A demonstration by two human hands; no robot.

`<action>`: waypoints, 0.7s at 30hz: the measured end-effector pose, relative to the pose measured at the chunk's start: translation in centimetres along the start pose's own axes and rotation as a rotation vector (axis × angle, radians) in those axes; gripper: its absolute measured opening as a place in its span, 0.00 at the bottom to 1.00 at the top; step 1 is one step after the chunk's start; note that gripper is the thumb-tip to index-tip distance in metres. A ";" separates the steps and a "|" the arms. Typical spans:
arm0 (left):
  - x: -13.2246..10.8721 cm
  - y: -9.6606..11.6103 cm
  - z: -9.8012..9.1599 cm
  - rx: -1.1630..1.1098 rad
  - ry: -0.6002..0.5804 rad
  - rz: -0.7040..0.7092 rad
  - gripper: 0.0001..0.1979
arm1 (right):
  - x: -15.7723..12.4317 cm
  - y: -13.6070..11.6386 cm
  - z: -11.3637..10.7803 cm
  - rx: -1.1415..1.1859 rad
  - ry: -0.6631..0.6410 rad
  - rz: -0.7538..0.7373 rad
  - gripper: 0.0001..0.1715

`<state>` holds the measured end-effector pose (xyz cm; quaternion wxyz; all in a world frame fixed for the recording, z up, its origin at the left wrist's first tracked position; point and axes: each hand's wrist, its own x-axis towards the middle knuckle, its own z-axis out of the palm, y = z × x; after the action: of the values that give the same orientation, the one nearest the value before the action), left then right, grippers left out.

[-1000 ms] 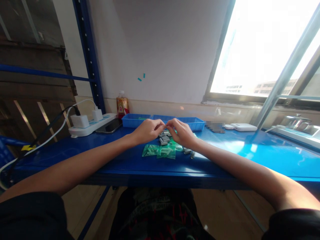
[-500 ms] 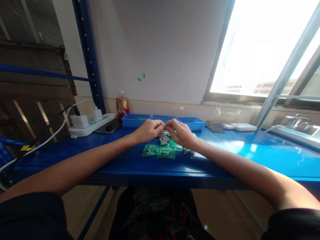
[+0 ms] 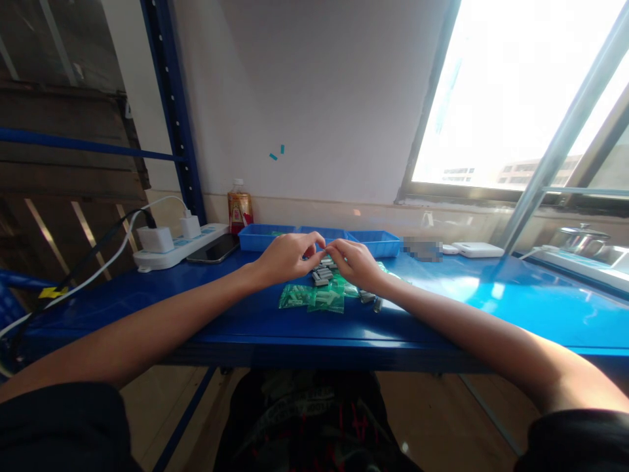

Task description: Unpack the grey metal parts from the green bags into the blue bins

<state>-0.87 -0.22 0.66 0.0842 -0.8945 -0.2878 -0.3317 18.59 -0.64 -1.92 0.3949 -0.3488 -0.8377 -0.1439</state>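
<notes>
Held left hand and right hand almost tip to tip above loose metal pieces, curving left thumb and forefinger round a narrow gap and bunching right fingertips close. Could not tell a held part from bare fingertips there. Had pale parts already enclosed in green bags, nearer the front edge of the table, yet had many metal pieces loose, so looked only partway done. Probably lost more pieces behind the right hand. Beyond, had blue trays in a row, partly blocked by fingers; could not make out a pixelated patch beside them.
</notes>
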 end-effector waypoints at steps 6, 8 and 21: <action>0.2 0.0 -0.3 -0.018 0.028 -0.063 0.13 | -0.2 -0.3 -0.6 -0.061 0.043 -0.065 0.10; 0.3 0.1 -0.4 -0.039 0.032 -0.063 0.14 | -0.1 -0.4 -0.8 -0.074 0.070 -0.074 0.10; 0.7 -0.2 -1.3 0.038 -0.136 -0.095 0.15 | 0.9 3.0 -1.9 -0.192 0.079 0.014 0.14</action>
<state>-1.28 -0.20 2.09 0.0655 -0.8986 -0.3410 -0.2683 21.31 0.95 -0.12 0.3932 -0.3851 -0.8014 -0.2343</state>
